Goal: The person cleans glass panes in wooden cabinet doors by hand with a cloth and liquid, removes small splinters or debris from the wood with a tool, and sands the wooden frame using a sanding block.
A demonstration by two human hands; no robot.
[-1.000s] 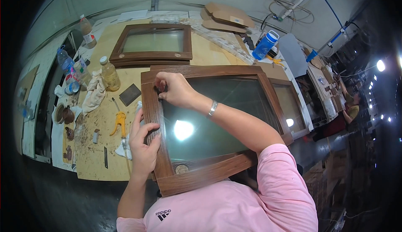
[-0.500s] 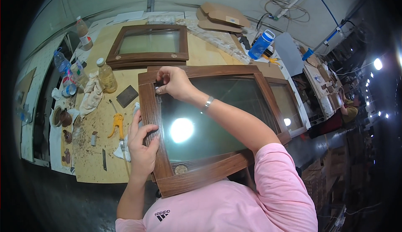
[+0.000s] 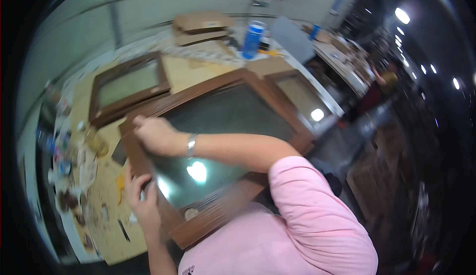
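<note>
In front of me a brown wood-framed glass panel (image 3: pixel 218 195) lies tilted across the bench's near edge, close to my body. A round pale disc (image 3: pixel 191 214) sits in its near left corner. My left hand (image 3: pixel 144 203) is curled round the left rail, thumb and fingers at the wood. Up at the far left corner is my right hand (image 3: pixel 157 135), its forearm crossing over the glass. Its fingers are bent down onto the corner and blurred. Whatever they pinch there is hidden.
Another framed panel (image 3: pixel 163 71) lies at the back left, and one more (image 3: pixel 277 78) at right. A blue bottle (image 3: pixel 253 39) and folded cardboard (image 3: pixel 203 24) stand behind. Leftward are a bottle of yellowish liquid (image 3: pixel 96 141), a cloth (image 3: pixel 88 168) and a yellow air gun (image 3: pixel 120 186). A person (image 3: pixel 379 84) is far right.
The whole view has swung to the right and blurred, so bench and panel look turned. My right hand remains near the same panel corner; my left hand stays on the left rail.
</note>
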